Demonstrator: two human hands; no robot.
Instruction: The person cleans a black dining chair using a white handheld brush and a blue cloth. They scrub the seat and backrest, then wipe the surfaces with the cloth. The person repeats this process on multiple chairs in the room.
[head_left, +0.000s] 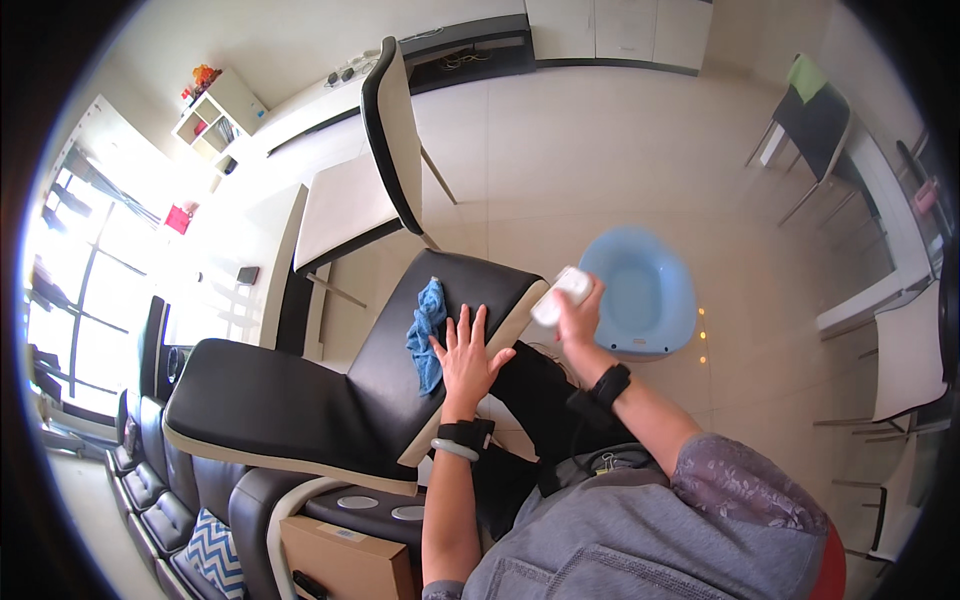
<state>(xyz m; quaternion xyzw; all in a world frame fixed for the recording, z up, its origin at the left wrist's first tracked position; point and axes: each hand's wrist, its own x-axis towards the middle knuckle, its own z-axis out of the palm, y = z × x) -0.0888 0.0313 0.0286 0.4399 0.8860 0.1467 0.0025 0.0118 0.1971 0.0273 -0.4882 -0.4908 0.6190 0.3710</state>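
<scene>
My left hand (469, 360) lies spread on the black seat of a chair (382, 330) with a cream edge, its fingertips beside a crumpled blue cloth (427, 337). The cloth rests on the seat, left of the fingers. In my right hand (579, 315) is a white object (561, 295), blurred, perhaps a bottle or container; it is held just off the seat's right corner. Beyond that hand, a light blue plastic tub (637, 292) stands on the tiled floor. Its inside looks pale blue; whether it holds water I cannot tell.
A cream and black chair (349, 195) stands close behind the black seat. At the lower left are a cardboard box (345, 559) and a dark leather sofa (161, 506) with a zigzag cushion (214, 555). More chairs stand at the right, one with a green cloth (806, 77) over its back.
</scene>
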